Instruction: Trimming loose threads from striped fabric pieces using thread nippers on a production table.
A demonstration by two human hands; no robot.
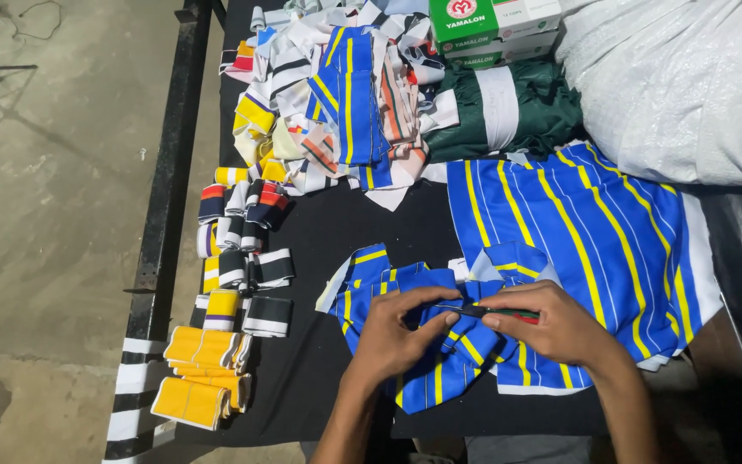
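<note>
The black surface (319,378) was pretty much buried in fabric. A big white plastic bag (680,86) was parked at the far right corner, and a large blue sheet with yellow stripes (594,223) was spread out just in front of it. A heap of mixed striped strips (337,94) was piled at the far side, with folded green cloth (508,112) beside it and rolled cuffs (234,258) lined up along the left edge.

The smaller blue and yellow piece (440,361) was laid at the near edge, right under both hands. It looked light, limp and a bit slick, so it would probably bunch and slide if tugged from one corner. Better held flat, close to the spot being worked, with an edge or fold pinched.

The left hand (388,339) was closed down on the cloth, thumb and fingers pinched on a fold. The right hand (560,322) was wrapped in a narrow grip around a slim tool with a red and green handle (508,314), tip pointed toward the left fingers. What kind of tool it was couldn't be made out.
</note>
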